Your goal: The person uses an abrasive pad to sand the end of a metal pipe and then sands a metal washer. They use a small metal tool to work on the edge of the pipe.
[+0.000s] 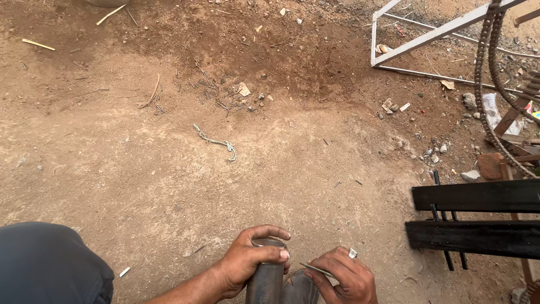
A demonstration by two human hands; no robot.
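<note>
Bottom centre, over dirt ground (169, 186): left hand (247, 264) grip closed round top of dark metal cylinder (265, 281); right hand (346, 278) pinches thin nail (318, 270) just beside it. Cylinder base cut off.

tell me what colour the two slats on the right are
Black, seen in the head view: the two slats lie side by side on the brown dirt ground.

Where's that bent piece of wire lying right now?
In the head view, the bent wire lies on the dirt ground, left of centre, just below the scattered nails.
</note>
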